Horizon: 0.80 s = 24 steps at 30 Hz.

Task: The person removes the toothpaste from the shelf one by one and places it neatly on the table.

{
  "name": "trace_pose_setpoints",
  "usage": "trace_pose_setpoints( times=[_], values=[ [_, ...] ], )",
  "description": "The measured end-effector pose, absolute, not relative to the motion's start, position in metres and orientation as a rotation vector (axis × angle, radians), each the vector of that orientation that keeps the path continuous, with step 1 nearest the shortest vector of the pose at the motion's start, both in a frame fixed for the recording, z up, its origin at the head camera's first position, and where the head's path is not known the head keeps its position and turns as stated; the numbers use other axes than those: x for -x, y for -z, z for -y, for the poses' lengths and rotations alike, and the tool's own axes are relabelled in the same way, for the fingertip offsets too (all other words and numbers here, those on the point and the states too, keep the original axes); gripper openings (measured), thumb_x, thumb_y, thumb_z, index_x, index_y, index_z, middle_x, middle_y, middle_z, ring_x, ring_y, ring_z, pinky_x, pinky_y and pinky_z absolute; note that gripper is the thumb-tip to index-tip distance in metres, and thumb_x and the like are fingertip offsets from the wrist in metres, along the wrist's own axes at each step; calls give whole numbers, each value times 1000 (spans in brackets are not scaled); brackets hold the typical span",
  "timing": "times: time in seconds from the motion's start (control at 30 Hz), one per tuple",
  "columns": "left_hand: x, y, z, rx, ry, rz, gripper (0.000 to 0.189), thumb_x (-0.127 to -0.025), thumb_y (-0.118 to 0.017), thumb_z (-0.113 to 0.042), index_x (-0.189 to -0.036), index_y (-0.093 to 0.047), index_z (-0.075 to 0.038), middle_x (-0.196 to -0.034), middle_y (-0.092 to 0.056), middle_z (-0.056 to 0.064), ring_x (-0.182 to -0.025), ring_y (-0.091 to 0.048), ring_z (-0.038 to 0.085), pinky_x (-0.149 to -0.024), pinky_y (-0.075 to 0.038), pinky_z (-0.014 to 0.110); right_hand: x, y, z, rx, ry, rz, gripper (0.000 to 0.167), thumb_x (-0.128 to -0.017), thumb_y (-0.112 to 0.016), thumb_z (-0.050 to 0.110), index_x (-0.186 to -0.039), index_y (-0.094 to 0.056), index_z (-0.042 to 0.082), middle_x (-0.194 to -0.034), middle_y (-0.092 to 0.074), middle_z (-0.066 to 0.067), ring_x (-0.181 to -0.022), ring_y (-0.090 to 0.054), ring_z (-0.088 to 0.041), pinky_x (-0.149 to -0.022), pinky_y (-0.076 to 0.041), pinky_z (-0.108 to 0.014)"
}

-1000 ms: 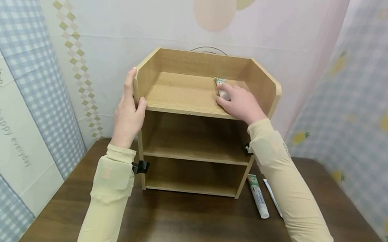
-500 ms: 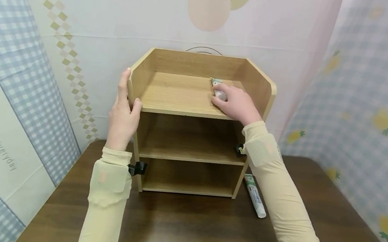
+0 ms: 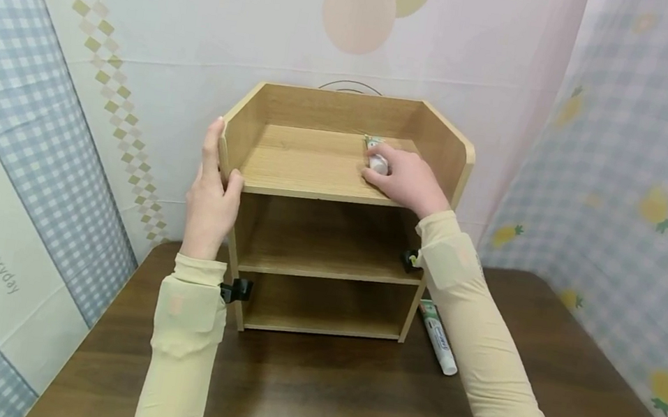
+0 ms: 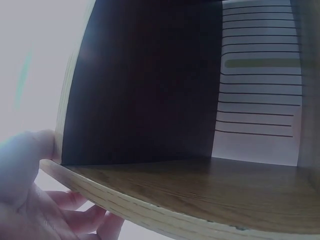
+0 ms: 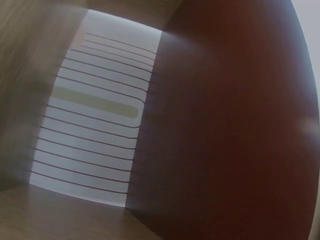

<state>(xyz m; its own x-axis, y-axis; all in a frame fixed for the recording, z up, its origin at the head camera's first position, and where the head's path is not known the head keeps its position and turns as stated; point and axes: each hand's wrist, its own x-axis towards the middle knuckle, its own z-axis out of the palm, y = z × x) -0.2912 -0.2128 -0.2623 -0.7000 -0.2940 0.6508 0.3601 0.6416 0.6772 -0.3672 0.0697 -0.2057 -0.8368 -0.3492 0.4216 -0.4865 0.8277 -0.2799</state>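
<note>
A wooden desktop shelf [image 3: 323, 196] with open tiers stands on the table. My left hand [image 3: 210, 210] grips its left side panel, thumb at the front edge and fingers along the outside. In the left wrist view, that hand [image 4: 55, 205] holds the shelf's pale edge. On the top tier, right of centre, my right hand [image 3: 410, 180] holds a white and green tube [image 3: 380, 165], like toothpaste, that lies on the board. Part of the tube is hidden by the fingers. The right wrist view shows only the shelf's inside [image 5: 225, 120], not the hand.
A second green and white toothpaste tube [image 3: 438, 338] lies on the dark wooden table [image 3: 309, 395], right of the shelf and close to my right sleeve. Patterned cloths [image 3: 613, 203] hang behind and at both sides. The shelf's back panel has a rectangular opening [image 4: 260, 85].
The head view has shifted slightly, and a thin white item right of the table tube is now out of sight at my right sleeve. Both hands keep their places on the shelf and tube.
</note>
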Motion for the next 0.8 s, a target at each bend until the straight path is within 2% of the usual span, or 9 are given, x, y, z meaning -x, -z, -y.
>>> trace_pose_setpoints(
  times=[0.2, 0.4, 0.67, 0.8],
  values=[
    [292, 261, 213, 52, 1063, 2085, 69, -94, -44, -18, -148, -15, -52, -157, -34, -7, -97, -54, 42, -79, -43, 59, 363, 206, -70, -614, -561, 2634, 36, -91, -58, 40, -122, -60, 21, -102, -67, -11, -85, -57, -28, -74, -44, -41],
    [292, 262, 214, 47, 1064, 2094, 70, -94, -44, -18, -148, -15, -52, -156, -35, -4, -96, -55, 42, -78, -44, 58, 355, 213, -72, -591, -593, 2579, 36, -92, -55, 38, -122, -62, 20, -98, -68, -9, -83, -55, -25, -71, -42, -37],
    [294, 263, 212, 54, 1075, 2083, 70, -94, -44, -18, -148, -15, -52, -157, -33, -6, -99, -54, 41, -80, -43, 58, 349, 220, -75, -606, -588, 2499, 37, -92, -56, 37, -124, -62, 19, -115, -68, -8, -89, -58, -25, -74, -45, -40],
    [295, 264, 209, 42, 1076, 2081, 71, -94, -45, -18, -148, -15, -53, -157, -34, -4, -103, -55, 42, -82, -44, 61, 350, 225, -78, -636, -566, 2460, 35, -92, -56, 35, -122, -64, 17, -112, -68, -9, -91, -59, -26, -76, -46, -41]
  ],
)
